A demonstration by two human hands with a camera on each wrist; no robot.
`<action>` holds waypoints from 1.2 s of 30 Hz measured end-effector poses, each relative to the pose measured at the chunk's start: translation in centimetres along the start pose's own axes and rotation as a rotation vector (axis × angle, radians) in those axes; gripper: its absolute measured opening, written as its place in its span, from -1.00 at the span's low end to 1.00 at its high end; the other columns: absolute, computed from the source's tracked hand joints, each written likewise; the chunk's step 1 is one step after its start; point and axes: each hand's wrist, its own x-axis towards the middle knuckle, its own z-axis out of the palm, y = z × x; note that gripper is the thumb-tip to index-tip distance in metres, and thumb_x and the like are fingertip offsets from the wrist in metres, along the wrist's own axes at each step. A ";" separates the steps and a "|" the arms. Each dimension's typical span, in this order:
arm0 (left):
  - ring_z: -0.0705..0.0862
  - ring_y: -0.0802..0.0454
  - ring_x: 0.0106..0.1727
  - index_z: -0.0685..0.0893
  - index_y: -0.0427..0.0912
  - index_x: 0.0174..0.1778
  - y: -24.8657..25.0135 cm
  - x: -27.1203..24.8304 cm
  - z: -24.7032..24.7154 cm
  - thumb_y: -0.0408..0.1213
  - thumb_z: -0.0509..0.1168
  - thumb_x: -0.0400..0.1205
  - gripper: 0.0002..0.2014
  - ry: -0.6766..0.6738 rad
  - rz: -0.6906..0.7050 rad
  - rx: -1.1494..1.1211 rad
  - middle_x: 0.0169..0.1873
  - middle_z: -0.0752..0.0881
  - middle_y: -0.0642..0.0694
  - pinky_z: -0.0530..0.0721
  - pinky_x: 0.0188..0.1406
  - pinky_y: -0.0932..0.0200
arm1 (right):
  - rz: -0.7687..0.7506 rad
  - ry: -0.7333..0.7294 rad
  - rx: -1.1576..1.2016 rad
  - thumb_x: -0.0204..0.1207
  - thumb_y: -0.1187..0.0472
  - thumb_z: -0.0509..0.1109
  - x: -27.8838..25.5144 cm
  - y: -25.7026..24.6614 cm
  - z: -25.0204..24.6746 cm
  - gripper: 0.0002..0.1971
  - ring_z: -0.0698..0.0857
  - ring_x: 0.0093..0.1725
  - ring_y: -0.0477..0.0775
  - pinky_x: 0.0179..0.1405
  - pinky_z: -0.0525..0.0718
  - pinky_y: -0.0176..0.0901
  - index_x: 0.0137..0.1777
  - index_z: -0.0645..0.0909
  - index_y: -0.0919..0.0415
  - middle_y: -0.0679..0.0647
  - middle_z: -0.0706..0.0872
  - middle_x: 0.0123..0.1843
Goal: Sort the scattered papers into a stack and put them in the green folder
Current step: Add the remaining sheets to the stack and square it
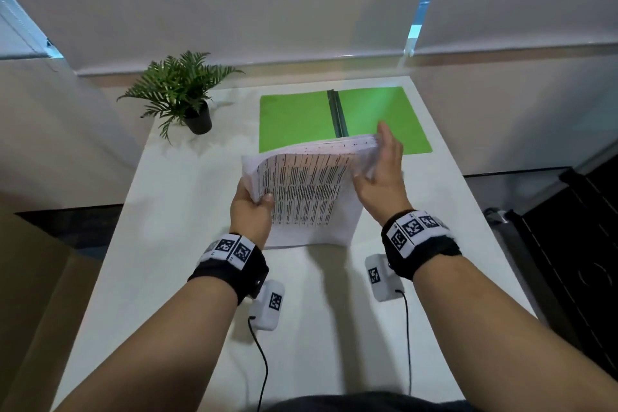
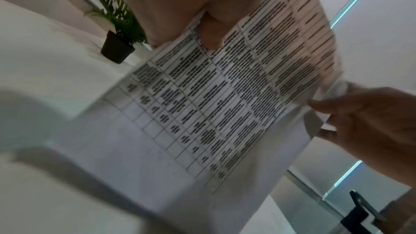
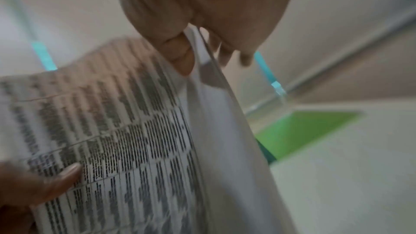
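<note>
While both hands hold the papers point(image 1: 301, 191) upright near the table's point(image 1: 160, 244) centre, squaring is under way.
The left hand point(image 1: 252, 214) pinches the left edge, thumb in front; the right hand point(image 1: 384, 174) pinches the right edge, which is fanned and uneven. The lower edge appears to rest on the table. Recommended: loosen both pinches slightly, tap the lower edge level, then carry the stack to the green folder point(image 1: 294, 120) lying open at the far edge.
</note>
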 end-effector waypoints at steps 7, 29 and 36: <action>0.63 0.00 -0.20 0.51 0.02 -0.08 5.6 0.9 -0.9 -0.49 0.29 0.56 -0.74 0.021 0.420 0.352 -0.26 0.61 0.03 0.57 -0.27 0.12 | -0.174 -0.358 -0.339 0.56 0.22 0.35 3.5 -5.5 -1.9 -0.88 0.71 0.10 0.12 0.14 0.63 0.04 -0.01 0.48 0.01 -0.17 0.67 -0.14; 0.68 -0.13 0.18 0.44 0.02 0.23 -4.4 -1.8 -1.7 -0.51 0.33 0.58 -0.58 0.237 -0.093 0.000 0.09 0.67 -0.06 0.63 0.25 -0.05 | 0.390 -0.094 0.462 0.50 0.45 0.39 -3.0 5.4 3.3 -0.63 0.67 0.02 0.00 0.15 0.61 -0.08 0.12 0.56 -0.05 0.03 0.72 0.02; 0.64 0.11 0.07 0.45 0.07 0.30 -3.6 -0.7 -1.5 -0.54 0.27 0.62 -0.54 0.278 -0.045 -0.025 0.05 0.66 0.08 0.54 0.16 0.25 | 0.345 0.011 0.501 0.50 0.42 0.40 -1.3 4.7 3.4 -0.66 0.70 0.01 -0.03 0.06 0.61 -0.37 0.09 0.56 -0.05 0.03 0.73 0.03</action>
